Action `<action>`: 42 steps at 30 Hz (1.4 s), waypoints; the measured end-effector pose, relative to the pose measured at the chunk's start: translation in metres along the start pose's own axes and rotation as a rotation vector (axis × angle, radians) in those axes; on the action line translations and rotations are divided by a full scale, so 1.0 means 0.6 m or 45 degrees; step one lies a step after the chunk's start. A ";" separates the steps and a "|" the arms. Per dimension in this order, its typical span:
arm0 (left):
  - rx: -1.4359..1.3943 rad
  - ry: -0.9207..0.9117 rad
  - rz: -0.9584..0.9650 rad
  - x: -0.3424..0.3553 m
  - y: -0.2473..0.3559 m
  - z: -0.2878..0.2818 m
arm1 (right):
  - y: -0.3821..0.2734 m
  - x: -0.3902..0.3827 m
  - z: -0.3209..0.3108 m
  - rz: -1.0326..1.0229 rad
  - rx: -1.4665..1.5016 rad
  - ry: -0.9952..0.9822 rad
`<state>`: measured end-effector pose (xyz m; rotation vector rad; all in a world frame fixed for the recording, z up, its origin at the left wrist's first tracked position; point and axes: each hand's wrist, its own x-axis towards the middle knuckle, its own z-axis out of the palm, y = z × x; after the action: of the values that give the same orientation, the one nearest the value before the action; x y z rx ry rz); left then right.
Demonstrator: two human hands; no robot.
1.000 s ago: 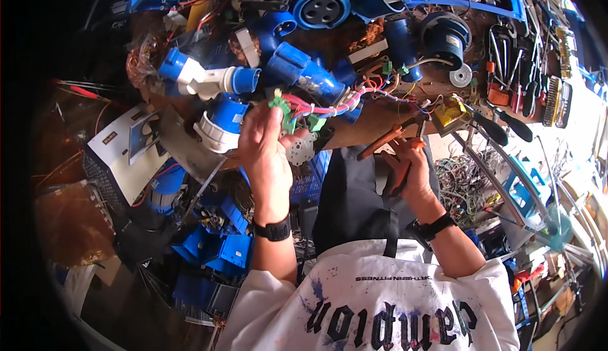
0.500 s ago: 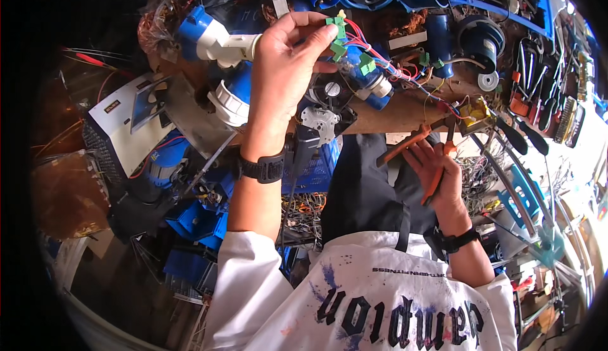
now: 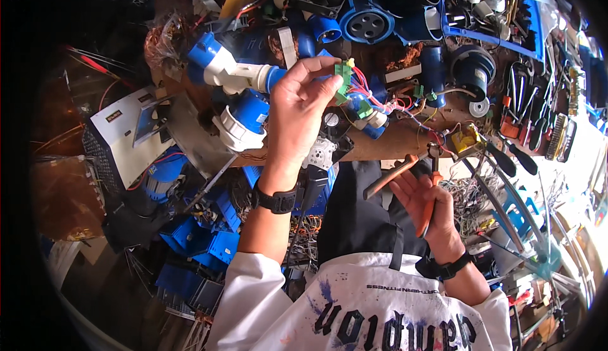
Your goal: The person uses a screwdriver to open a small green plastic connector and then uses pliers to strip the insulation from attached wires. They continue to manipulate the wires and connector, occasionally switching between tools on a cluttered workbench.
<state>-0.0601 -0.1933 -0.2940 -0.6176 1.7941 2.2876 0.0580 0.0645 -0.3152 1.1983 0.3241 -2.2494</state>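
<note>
My left hand (image 3: pixel 299 101) is closed, thumb and fingers pinching a green terminal connector (image 3: pixel 342 80) above the bench. From it a bundle of red, white and blue wires (image 3: pixel 379 103) runs right, with another green connector (image 3: pixel 365 109) hanging along it. The wires lead toward a small yellow-wrapped transformer (image 3: pixel 466 138) at the bench edge. My right hand (image 3: pixel 423 202) holds pliers (image 3: pixel 398 175) with orange handles spread apart. Their dark jaws point at the bench edge, near the thin wires beside the transformer; whether they touch a wire I cannot tell.
Left of my left hand lie blue-and-white industrial plugs (image 3: pixel 244 120) and a white metal case (image 3: pixel 130 123). A black round part (image 3: pixel 472 72) and a row of hand tools (image 3: pixel 529 98) are at the right. Blue bins (image 3: pixel 202 240) stand below the bench.
The whole view has shifted, so the bench sits lower in the picture. My left hand has come slightly nearer to me with the green connector. The pliers stay in my right hand.
</note>
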 end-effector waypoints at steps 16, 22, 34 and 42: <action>0.355 -0.087 0.189 -0.002 0.024 0.019 | -0.039 -0.022 0.000 -0.075 -0.939 0.521; 0.424 -0.100 0.246 -0.004 0.034 0.022 | -0.058 -0.023 -0.001 0.050 -0.309 0.110; 0.396 -0.100 0.286 -0.006 0.033 0.031 | -0.031 -0.050 0.034 -0.108 -0.327 0.096; 0.215 -0.033 0.284 -0.002 0.032 0.038 | -0.048 -0.038 0.021 -0.082 -0.160 -0.072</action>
<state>-0.0710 -0.1762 -0.2723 -0.3743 2.1113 2.2308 0.0430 0.0905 -0.2907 1.0717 0.4811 -2.2760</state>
